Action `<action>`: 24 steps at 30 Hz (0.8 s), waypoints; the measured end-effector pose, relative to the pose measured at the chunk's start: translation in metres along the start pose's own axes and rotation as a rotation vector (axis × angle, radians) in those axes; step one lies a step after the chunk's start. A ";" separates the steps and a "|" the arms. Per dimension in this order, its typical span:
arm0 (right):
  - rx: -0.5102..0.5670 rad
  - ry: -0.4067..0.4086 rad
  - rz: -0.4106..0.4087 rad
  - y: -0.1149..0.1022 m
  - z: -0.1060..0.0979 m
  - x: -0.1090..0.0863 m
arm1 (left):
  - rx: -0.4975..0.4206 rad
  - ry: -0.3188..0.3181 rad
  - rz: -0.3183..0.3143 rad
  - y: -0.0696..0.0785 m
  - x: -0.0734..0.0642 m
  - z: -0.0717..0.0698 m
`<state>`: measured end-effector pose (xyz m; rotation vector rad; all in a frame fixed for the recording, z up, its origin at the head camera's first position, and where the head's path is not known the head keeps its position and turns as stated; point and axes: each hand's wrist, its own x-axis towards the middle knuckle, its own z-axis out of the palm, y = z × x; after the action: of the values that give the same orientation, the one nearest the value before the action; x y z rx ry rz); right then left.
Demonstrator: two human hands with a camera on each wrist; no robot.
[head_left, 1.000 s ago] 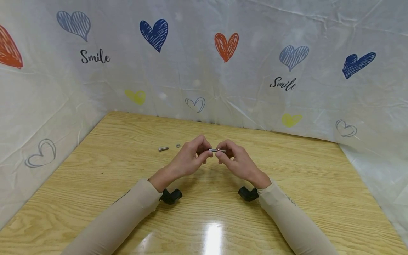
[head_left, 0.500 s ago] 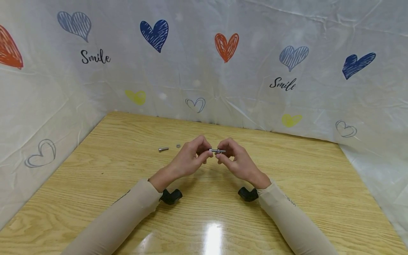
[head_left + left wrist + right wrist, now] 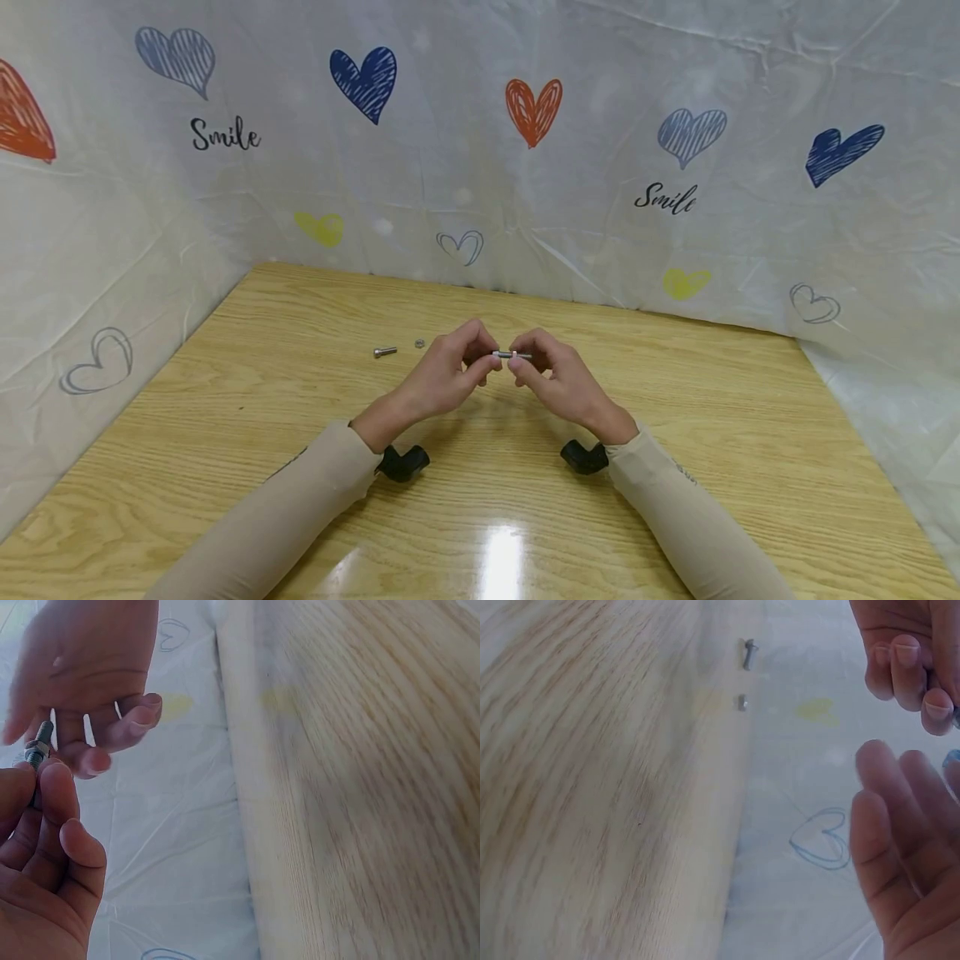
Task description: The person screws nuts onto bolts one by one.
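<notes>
Left hand (image 3: 448,364) pinches the bolt (image 3: 505,354) by one end; right hand (image 3: 560,379) pinches the nut (image 3: 37,748) between thumb and forefinger, other fingers loose. Nut sits partway along the bolt; second bolt (image 3: 385,352) and second nut (image 3: 420,343) lie unjoined on the table (image 3: 300,375)

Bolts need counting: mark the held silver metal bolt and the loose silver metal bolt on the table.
Held bolt (image 3: 506,354): head view, exposed stretch of shank.
Loose bolt (image 3: 386,352): head view, middle of its shank.

Soft even light, bright glare on the near tabletop (image 3: 450,521), faint shadows, hazy wrist views
</notes>
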<state>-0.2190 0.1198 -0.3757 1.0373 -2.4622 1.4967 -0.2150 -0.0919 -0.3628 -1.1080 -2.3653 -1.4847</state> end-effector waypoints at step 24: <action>-0.019 -0.021 -0.008 0.001 0.001 0.000 | 0.006 -0.010 -0.004 0.001 0.000 0.000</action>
<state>-0.2194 0.1197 -0.3774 1.0641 -2.4776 1.4653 -0.2143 -0.0918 -0.3619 -1.1118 -2.3785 -1.4763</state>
